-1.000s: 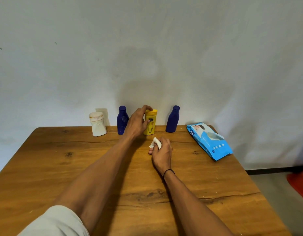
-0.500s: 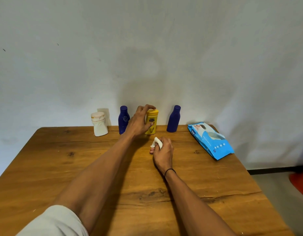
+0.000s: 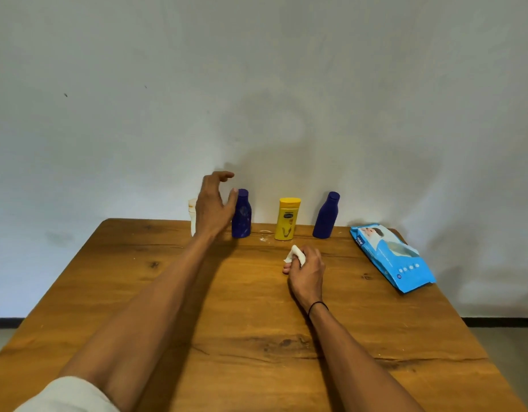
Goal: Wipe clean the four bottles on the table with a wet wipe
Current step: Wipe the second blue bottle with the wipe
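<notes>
Several bottles stand in a row at the table's far edge by the wall. The white bottle (image 3: pixel 192 217) is mostly hidden behind my left hand (image 3: pixel 212 206). To its right stand a dark blue bottle (image 3: pixel 242 215), a yellow bottle (image 3: pixel 287 219) and a second dark blue bottle (image 3: pixel 326 216). My left hand is open, fingers spread, its thumb at the left blue bottle's neck; no grip shows. My right hand (image 3: pixel 305 270) rests on the table in front of the yellow bottle, shut on a crumpled white wet wipe (image 3: pixel 295 253).
A blue pack of wet wipes (image 3: pixel 390 257) lies at the table's right edge. The wooden table (image 3: pixel 227 322) stands against a plain white wall. A few white flecks lie on the wood between the left blue bottle and the yellow one.
My left hand has let go of the yellow bottle and moved left to the left blue bottle, now open. My right hand stays on the table holding the wipe.
</notes>
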Action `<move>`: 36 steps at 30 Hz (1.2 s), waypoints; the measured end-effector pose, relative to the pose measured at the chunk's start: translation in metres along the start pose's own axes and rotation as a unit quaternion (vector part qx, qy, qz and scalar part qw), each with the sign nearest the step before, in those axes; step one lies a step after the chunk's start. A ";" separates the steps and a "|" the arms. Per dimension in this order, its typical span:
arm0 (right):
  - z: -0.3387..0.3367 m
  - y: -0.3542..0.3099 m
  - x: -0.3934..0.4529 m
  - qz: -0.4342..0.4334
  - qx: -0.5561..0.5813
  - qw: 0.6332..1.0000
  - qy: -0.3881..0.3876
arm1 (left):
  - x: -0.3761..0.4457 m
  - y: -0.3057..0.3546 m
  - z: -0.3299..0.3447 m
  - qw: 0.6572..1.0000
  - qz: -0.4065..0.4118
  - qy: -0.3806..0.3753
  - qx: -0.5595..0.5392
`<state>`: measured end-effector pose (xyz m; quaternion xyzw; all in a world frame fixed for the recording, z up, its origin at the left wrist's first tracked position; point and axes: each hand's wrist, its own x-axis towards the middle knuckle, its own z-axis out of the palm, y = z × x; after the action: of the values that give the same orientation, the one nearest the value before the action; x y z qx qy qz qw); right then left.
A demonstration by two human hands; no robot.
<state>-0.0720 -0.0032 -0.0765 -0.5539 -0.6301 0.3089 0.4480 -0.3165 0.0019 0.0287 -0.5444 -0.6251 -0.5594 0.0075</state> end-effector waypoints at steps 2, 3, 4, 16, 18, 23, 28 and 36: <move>0.000 0.000 0.000 0.000 0.001 1.000 -0.001 | 0.002 -0.014 -0.005 0.993 0.028 -0.116 0.024; -0.001 0.000 0.000 -0.001 0.002 1.000 -0.002 | 0.002 -0.019 -0.006 0.985 0.041 -0.161 0.037; -0.001 -0.001 -0.001 -0.001 0.004 1.000 -0.002 | 0.000 -0.022 -0.007 0.979 0.044 -0.191 0.047; -0.001 -0.002 -0.001 -0.003 0.005 1.000 -0.003 | -0.011 -0.021 -0.002 0.957 -0.022 -0.282 0.069; -0.002 -0.002 -0.001 -0.002 0.002 1.000 -0.004 | -0.013 -0.023 0.000 0.960 -0.033 -0.269 0.068; -0.002 -0.003 -0.001 0.000 0.002 1.000 -0.006 | -0.021 -0.020 0.002 0.969 -0.051 -0.239 0.046; -0.003 -0.005 -0.002 0.002 0.001 1.000 -0.004 | -0.022 -0.015 0.004 0.968 -0.049 -0.243 0.042; -0.002 -0.004 -0.002 0.000 -0.002 1.000 -0.008 | -0.034 0.001 0.005 0.975 -0.101 -0.195 -0.037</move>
<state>-0.0714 -0.0062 -0.0729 -0.5522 -0.6342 0.3124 0.4418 -0.2989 -0.0173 0.0068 -0.5771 -0.6449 -0.4630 -0.1914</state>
